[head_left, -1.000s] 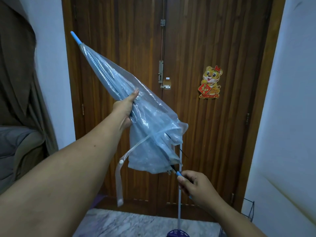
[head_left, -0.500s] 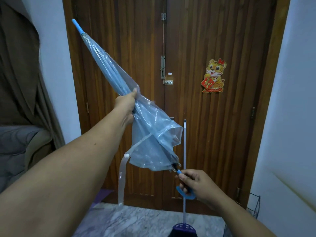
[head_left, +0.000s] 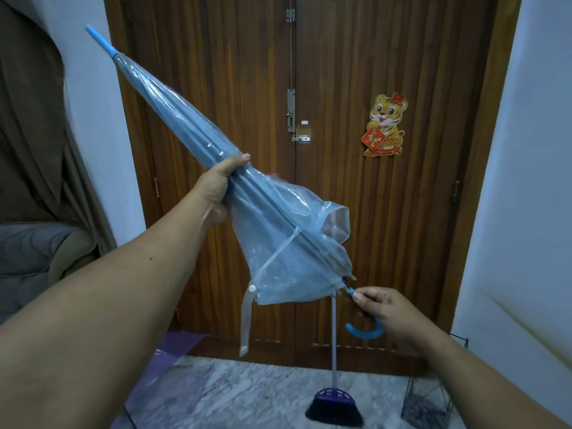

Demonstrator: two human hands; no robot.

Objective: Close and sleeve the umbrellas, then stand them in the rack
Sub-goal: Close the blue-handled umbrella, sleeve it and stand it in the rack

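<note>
**Closed umbrella held slanting before the door**

The left hand (head_left: 221, 188) wraps its fingers and thumb round the middle of the folded blue umbrella (head_left: 185, 131), bunching the clear canopy. The right hand (head_left: 385, 308) curls round the blue hooked handle (head_left: 365, 332) at the near lower end. The umbrella slants up to the far left, tip (head_left: 100, 40) highest. Its fastening strap (head_left: 247, 317) hangs loose. Behind stands a wooden door (head_left: 340, 212) with a tiger sticker (head_left: 385, 125); a broom (head_left: 334, 404) leans there, a wire rack (head_left: 433, 404) at the right.
</note>
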